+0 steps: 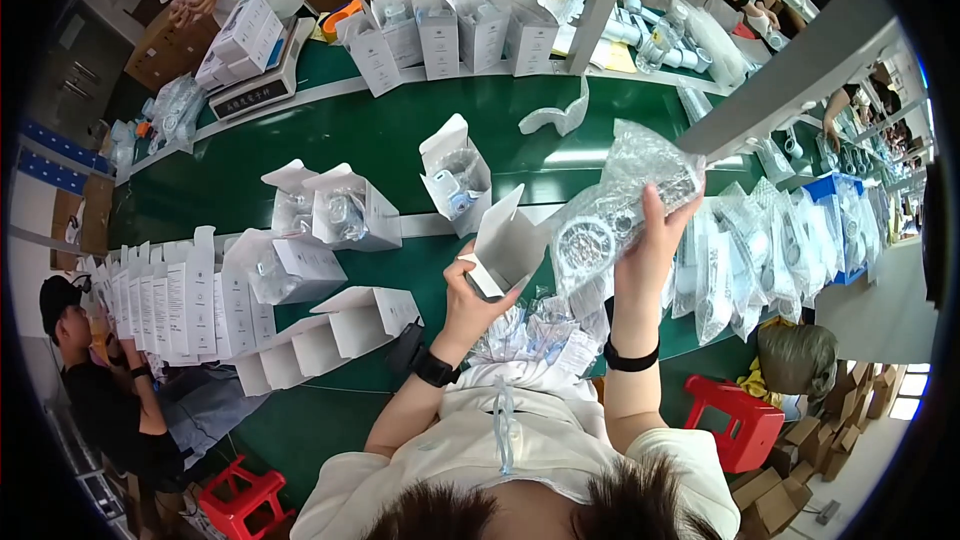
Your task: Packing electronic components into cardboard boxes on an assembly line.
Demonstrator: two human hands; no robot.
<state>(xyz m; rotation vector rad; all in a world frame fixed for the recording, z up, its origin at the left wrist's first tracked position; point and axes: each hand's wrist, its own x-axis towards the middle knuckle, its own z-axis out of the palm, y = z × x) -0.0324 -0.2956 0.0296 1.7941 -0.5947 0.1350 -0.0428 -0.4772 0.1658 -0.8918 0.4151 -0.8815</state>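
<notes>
My left hand (468, 298) is closed around an open white carton (508, 248), its flap standing up and no contents visible inside. Beside it, my right hand (655, 245) grips a clear bubble-wrap bag (622, 202) by its side. A white ring-shaped part shows through the bag's lower end. Small clear packets (545, 328) with printed slips lie just below, against my front. Beyond the carton, a filled white box (455, 175) with its lid up stands on the green belt (300, 130).
Open cartons (335, 335) stand at left, near several filled boxes (345, 215) and a long carton row (180, 300). Bubble-wrapped parts (750, 250) line the right. A metal post (790, 80) slants overhead. Red stools (735, 425) stand below; a co-worker (110, 370) is at left.
</notes>
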